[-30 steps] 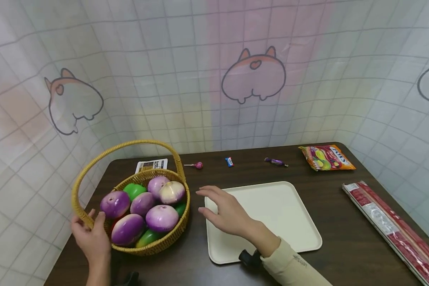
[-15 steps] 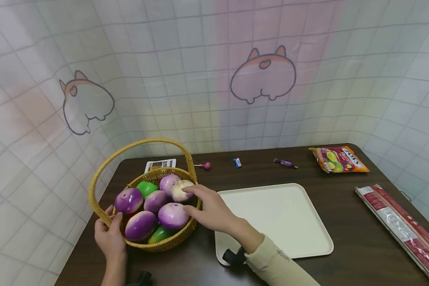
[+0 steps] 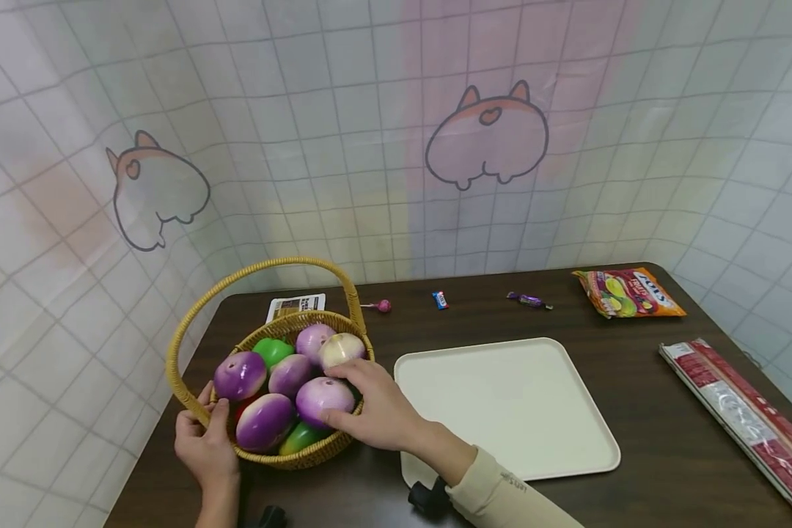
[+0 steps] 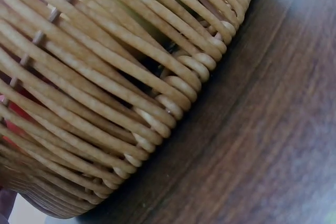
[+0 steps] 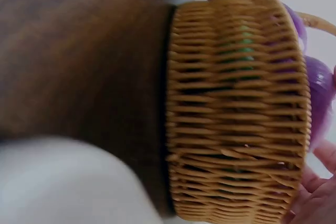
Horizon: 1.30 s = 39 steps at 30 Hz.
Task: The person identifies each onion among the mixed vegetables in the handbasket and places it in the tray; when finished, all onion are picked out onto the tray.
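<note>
A yellow wicker basket (image 3: pixel 303 458) with a tall arched handle stands at the left of the table, filled with glossy purple eggplants (image 3: pixel 264 422), a green pepper (image 3: pixel 272 351) and a green-yellow fruit (image 3: pixel 301 438). My left hand (image 3: pixel 207 444) grips its left rim by the foot of the handle; in the left wrist view only the basket's woven side (image 4: pixel 105 77) fills the picture. Over the right rim, my right hand (image 3: pixel 379 407) spans a round light-purple eggplant (image 3: pixel 322 400), thumb in front and fingers behind. The right wrist view has this eggplant (image 5: pixel 318 95) between the fingertips.
A cream tray (image 3: pixel 501 411) lies just right of the basket. Along the back are a printed card (image 3: pixel 295 304), a lollipop (image 3: pixel 383 306), two small wrapped candies and an orange candy bag (image 3: pixel 630 292). A long red package (image 3: pixel 739 418) lies along the right side.
My right hand has moved left from over the tray into the basket and closed around the light-purple eggplant. The left hand keeps its grip on the rim. The head view has shifted slightly.
</note>
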### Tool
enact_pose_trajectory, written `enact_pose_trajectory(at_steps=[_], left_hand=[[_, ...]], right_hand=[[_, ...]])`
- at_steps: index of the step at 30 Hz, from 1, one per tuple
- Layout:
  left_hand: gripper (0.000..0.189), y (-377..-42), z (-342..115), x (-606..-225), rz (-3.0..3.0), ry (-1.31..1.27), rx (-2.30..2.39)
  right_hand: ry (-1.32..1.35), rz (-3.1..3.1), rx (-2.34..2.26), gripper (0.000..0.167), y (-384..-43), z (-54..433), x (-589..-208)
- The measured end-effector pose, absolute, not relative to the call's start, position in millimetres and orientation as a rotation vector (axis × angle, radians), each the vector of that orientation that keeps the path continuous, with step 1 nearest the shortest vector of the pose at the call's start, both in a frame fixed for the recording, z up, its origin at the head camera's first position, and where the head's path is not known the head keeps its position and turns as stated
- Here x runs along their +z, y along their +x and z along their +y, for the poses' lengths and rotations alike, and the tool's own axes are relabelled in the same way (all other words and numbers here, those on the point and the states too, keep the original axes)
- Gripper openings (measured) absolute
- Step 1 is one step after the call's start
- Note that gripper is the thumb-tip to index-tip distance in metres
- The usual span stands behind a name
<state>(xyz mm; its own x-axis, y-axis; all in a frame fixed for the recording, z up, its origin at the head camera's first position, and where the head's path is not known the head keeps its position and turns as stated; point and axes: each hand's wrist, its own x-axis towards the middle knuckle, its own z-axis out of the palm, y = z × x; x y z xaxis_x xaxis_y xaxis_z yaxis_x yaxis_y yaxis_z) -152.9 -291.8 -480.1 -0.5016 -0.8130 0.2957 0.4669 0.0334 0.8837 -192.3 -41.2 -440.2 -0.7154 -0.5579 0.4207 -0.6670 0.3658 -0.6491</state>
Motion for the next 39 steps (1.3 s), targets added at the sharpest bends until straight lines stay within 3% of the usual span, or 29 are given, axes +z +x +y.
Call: enact_pose_trajectory(at_steps=[5,12,26,39], left_hand=[[0.014,-153.2,-292.2,-480.0,-1.311,0.376,-1.663],[0.014,-153.2,-292.4,-481.6,-1.306,0.384,-1.650],[0.013,-152.4,-293.4,-480.5,-1.328,0.397,-1.608],[0.013,-152.2,-292.2,-481.3,-1.337,0.407,-1.609]], right_hand=[[1.170,-2.516,1.086,0.063,-187.6,-46.8,-446.5],[1.216,-2.469,1.052,0.061,-188.0,-48.3,-451.0],[1.261,-2.450,1.311,0.072,-186.6,-30.0,-437.0],[1.159,-2.540,1.529,0.072,-190.1,6.3,-422.2]])
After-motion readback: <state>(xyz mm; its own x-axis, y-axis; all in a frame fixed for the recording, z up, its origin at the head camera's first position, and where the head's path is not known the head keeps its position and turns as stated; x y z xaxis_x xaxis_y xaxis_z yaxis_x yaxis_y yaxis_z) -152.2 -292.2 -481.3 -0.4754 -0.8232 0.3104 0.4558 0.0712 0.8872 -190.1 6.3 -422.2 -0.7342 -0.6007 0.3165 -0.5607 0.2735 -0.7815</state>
